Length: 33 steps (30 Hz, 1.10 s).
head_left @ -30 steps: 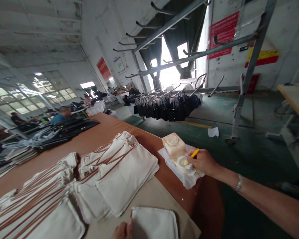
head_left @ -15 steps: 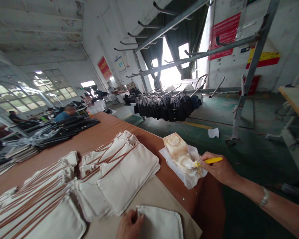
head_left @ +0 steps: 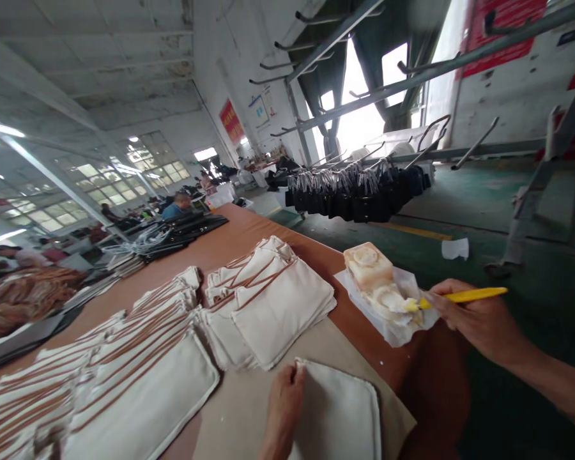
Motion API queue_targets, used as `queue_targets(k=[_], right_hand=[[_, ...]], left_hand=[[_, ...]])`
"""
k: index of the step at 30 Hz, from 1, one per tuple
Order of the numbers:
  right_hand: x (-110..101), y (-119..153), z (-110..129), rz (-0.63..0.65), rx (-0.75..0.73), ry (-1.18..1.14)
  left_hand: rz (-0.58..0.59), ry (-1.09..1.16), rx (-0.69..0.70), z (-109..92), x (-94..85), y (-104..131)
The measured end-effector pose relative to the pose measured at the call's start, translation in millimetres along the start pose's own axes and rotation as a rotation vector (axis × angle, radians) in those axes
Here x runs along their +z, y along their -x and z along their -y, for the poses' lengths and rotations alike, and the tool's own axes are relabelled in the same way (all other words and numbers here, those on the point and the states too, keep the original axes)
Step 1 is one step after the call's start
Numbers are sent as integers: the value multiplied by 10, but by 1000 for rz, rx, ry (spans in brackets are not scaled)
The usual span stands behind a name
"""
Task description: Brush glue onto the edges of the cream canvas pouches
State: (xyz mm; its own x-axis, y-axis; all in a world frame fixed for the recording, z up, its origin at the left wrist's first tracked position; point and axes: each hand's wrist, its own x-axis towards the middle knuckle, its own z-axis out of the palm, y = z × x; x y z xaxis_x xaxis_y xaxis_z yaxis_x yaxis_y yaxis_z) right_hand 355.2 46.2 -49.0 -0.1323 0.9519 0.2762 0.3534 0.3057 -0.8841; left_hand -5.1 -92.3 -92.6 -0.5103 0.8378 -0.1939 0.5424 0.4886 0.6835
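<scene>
My right hand [head_left: 479, 322] is closed around the yellow handle of a brush [head_left: 482, 294]. Its tip rests in white paste inside a cut-open plastic container [head_left: 370, 263], which sits on a crumpled white sheet [head_left: 397, 333] at the table's right edge. My left hand [head_left: 285, 404] pinches the top left corner of a cream fabric piece [head_left: 338, 409] with stitched edges, lying flat on a tan board [head_left: 239, 399]. Beyond it lie overlapping stacks of similar cream pieces [head_left: 282, 300] with brown cords across them.
The brown table [head_left: 249, 227] runs away to the far left, with dark folded goods [head_left: 186, 233] along it. A metal rack [head_left: 393, 89] with hooks stands behind, black items [head_left: 354, 195] hanging low on it. A person [head_left: 176, 207] sits in the background.
The view has swung left, so the table and stacks sit farther right. More of the yellow handle shows, and the brush tip is still at the paste. My left hand stays at the fabric corner.
</scene>
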Motion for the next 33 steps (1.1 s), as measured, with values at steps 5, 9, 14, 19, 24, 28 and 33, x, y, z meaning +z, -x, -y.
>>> queue_targets(k=[5, 9, 14, 19, 24, 28, 33], right_hand=[[301, 110, 373, 122, 20, -320], [560, 181, 700, 240, -76, -421], [693, 244, 945, 305, -158, -430], [714, 315, 980, 324, -258, -366], [758, 334, 984, 364, -399, -307], [805, 298, 945, 301, -565, -236], [740, 303, 938, 256, -627, -182]], left_hand=[[46, 201, 70, -159, 57, 251], [79, 333, 81, -197, 76, 402], [126, 501, 74, -245, 25, 539], [174, 443, 170, -408, -29, 646], [197, 367, 254, -540, -36, 688], [218, 350, 242, -624, -38, 721], [246, 380, 234, -623, 0, 707]])
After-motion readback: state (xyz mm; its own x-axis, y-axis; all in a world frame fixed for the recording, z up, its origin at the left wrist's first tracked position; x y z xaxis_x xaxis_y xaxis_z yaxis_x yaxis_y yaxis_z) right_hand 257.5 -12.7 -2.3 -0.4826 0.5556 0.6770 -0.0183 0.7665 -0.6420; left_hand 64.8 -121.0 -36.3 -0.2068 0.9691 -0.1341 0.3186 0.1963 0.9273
